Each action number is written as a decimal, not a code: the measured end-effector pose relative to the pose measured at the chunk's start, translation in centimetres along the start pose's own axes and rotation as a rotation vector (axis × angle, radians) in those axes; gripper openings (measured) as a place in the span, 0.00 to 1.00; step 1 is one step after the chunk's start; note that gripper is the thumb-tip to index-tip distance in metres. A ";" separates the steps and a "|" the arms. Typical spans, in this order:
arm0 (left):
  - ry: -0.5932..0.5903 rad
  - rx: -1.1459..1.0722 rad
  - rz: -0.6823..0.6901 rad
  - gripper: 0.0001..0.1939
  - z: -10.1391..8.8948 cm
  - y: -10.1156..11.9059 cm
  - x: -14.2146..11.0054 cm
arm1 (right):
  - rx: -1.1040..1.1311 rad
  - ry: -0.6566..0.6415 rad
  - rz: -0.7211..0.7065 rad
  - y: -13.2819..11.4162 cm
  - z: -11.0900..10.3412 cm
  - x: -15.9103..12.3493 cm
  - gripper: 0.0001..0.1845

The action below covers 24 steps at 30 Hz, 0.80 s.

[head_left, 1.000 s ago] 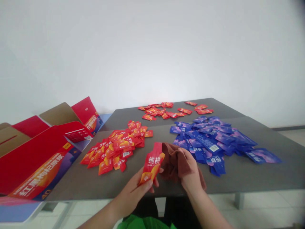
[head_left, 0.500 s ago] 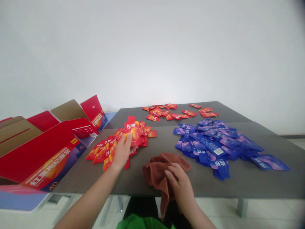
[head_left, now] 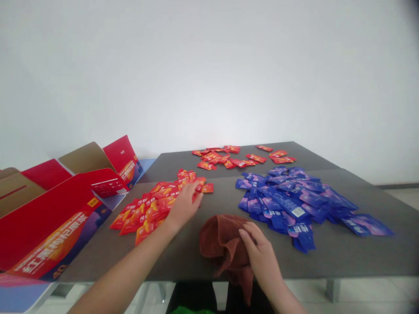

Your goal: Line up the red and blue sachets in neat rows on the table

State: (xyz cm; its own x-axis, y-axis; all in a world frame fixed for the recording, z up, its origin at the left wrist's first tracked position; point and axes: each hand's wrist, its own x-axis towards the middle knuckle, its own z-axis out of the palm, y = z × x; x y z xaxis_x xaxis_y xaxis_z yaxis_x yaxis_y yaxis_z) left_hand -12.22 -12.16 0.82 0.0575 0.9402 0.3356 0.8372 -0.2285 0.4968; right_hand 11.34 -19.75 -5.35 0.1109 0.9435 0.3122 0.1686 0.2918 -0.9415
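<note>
My left hand [head_left: 186,203] reaches over the right part of a pile of red sachets [head_left: 153,205] with orange fruit prints. Its thumb and fingers are apart, with red sachets showing between them; part of the pile is hidden beneath the hand and forearm. My right hand [head_left: 262,250] grips a crumpled brown cloth [head_left: 225,237] near the table's front edge. One end of the cloth hangs down over that edge.
A heap of blue-purple sachets [head_left: 291,200] lies on the right of the grey table [head_left: 353,257]. More red sachets [head_left: 222,158] are scattered at the back. Open red cartons [head_left: 65,218] stand on the left, on a blue surface [head_left: 29,296].
My left hand has moved right; the red sachet it held up is no longer raised in it. The brown cloth has bunched and shifted slightly in my right hand. The view has tilted slightly.
</note>
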 end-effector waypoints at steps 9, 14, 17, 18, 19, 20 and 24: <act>-0.176 -0.459 0.185 0.39 6.5 4.5 -4.6 | 0.132 -0.391 0.072 -2.8 0.9 6.0 0.19; -0.167 -0.443 0.131 0.35 8.3 1.6 -3.0 | -0.421 -0.289 -0.022 0.0 -0.6 15.1 0.17; -0.181 -0.506 0.113 0.35 8.8 0.9 -2.8 | -0.544 -0.179 -0.027 2.1 -1.2 21.8 0.21; -0.181 -0.533 0.104 0.36 9.0 0.7 -2.8 | -0.579 -0.143 -0.012 2.8 -1.5 23.9 0.22; -0.180 -0.558 0.092 0.36 9.0 0.6 -2.8 | -0.613 -0.105 0.009 3.4 -1.8 26.0 0.23; -0.180 -0.578 0.080 0.36 9.1 0.6 -2.7 | -0.645 -0.065 0.037 4.1 -2.2 27.8 0.24; -0.188 -0.622 0.044 0.36 9.2 0.6 -2.7 | -0.727 0.084 0.147 6.9 -4.3 33.6 0.19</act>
State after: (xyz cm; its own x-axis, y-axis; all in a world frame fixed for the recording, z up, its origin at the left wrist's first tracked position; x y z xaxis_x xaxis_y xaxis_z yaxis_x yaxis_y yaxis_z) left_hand -6.88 -12.49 -7.20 0.2259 0.9420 0.2482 0.3637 -0.3180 0.8755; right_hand 20.46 13.27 -0.84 0.2517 0.9410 0.2260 0.7486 -0.0413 -0.6618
